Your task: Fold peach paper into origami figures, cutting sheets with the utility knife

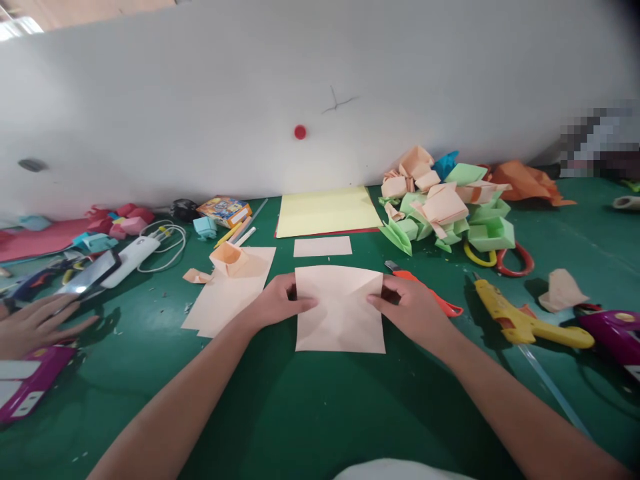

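A square sheet of pale peach paper (341,313) is held up between both hands over the green table. My left hand (283,299) pinches its left edge, thumb on the near face and fingers behind. On the right edge, my right hand (405,300) grips the same way, its fingers mostly hidden by the sheet. Just beyond lies a small peach paper strip (323,246). An orange utility knife (430,293) rests beside my right hand. Left of my left hand are flat peach sheets (230,293) with a folded peach paper box (229,258) on them.
Folded green and peach paper pieces (445,207) are heaped at the back right, near red-handled scissors (515,260). A yellow glue gun (530,320) lies right. Yellow sheets (327,210) lean toward the white wall. Another person's hand (40,323) reaches near a phone (93,273) at left.
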{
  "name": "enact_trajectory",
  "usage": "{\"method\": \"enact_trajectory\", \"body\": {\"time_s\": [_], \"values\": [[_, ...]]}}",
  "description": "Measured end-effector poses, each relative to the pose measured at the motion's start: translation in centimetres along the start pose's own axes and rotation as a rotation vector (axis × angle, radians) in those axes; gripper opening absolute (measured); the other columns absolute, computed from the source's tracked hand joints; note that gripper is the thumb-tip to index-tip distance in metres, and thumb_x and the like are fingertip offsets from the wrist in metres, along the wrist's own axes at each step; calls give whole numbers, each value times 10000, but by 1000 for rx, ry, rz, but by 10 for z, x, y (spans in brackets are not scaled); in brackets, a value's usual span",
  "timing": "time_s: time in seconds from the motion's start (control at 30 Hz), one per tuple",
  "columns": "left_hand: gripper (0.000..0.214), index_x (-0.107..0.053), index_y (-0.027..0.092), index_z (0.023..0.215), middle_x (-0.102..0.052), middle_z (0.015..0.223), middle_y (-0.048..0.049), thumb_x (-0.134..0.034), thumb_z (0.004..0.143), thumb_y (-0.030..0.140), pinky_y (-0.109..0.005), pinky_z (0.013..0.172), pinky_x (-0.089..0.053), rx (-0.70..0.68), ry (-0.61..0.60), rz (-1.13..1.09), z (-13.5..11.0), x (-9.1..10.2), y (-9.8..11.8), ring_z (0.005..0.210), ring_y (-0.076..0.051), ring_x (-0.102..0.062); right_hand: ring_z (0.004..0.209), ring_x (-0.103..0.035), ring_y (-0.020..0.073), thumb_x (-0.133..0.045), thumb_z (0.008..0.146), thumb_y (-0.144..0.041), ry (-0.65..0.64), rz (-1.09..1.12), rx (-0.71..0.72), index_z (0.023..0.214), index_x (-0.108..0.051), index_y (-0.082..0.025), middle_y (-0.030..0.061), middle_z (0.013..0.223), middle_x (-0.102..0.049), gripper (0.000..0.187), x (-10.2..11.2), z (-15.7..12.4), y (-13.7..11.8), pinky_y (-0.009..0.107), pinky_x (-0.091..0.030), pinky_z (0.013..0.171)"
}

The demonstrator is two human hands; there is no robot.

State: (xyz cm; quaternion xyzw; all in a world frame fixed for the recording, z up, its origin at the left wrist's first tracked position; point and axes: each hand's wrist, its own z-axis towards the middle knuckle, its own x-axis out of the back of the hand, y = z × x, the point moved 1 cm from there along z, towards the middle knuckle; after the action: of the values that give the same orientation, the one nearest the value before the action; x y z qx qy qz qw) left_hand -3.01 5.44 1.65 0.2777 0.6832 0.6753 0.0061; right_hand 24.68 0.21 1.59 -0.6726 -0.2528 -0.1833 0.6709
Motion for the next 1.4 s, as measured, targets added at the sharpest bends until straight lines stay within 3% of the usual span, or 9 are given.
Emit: {"method": "enact_trajectory", "body": {"time_s": [0.13,0.27,0.33,0.57,0.77,0.87,0.97,1.1,1.4], "values": [[265,-739,186,739,-675,645,-8,-807,725,442,-265,541,-495,-22,22,80,0,-2,1,631,-194,-651,789,-669,251,-627,849,-355,20,-14,6,951,-713,-245,31,862,-732,173,0,0,1,378,-511,684],[260,-745,183,701,-704,677,-14,-768,771,433,-249,538,-496,-73,33,145,3,-2,0,621,-171,-655,782,-677,236,-641,846,-306,23,3,35,957,-742,-258,20,863,-738,157,-3,4,5,376,-533,706],[220,-786,196,767,-760,790,-44,-751,795,412,-267,617,-549,-121,36,169,7,1,-3,720,-196,-704,840,-689,225,-610,861,-244,13,45,127,913,-755,-263,18,920,-748,155,-5,6,7,362,-548,734],[216,-830,269,937,-778,1082,-60,-623,879,253,-346,911,-581,-409,-16,209,15,19,-11,985,-212,-735,912,-683,182,-440,852,-21,35,15,533,1062,-800,-320,40,1047,-704,513,-15,15,24,331,-580,763],[330,-804,241,934,-752,1156,-81,-482,953,170,-372,936,-566,-621,20,212,-4,25,9,1053,-214,-709,974,-648,206,-437,894,-6,89,-135,664,1103,-799,-340,69,1117,-673,535,-20,15,28,360,-574,801],[339,-730,236,1172,-731,1228,-99,-463,973,173,-393,953,-555,-787,-24,393,-17,14,24,1151,-234,-680,951,-611,204,-446,911,-2,47,-206,714,1114,-795,-356,69,1124,-674,536,-20,13,24,342,-558,769],[462,-569,257,1420,-667,1369,-99,-570,965,332,-423,1015,-520,-755,-156,715,-22,-2,29,1246,-267,-639,941,-580,207,-457,915,-3,13,-222,743,1074,-809,-341,75,1135,-678,514,-19,12,22,352,-552,784],[654,-468,236,1508,-566,1488,-112,-589,941,540,-467,1049,-485,-626,-343,1023,-24,-18,21,1312,-319,-591,1026,-558,224,-473,900,7,-56,-226,694,1029,-816,-353,55,1207,-667,514,-18,13,25,396,-544,870],[890,-254,233,1613,-392,1608,-126,-610,898,628,-480,1168,-348,-647,-385,993,-28,-24,9,1457,-327,-427,1190,-504,246,-411,826,35,-260,-202,635,1184,-743,-235,60,1301,-663,558,-5,5,14,447,-462,1027]]}}
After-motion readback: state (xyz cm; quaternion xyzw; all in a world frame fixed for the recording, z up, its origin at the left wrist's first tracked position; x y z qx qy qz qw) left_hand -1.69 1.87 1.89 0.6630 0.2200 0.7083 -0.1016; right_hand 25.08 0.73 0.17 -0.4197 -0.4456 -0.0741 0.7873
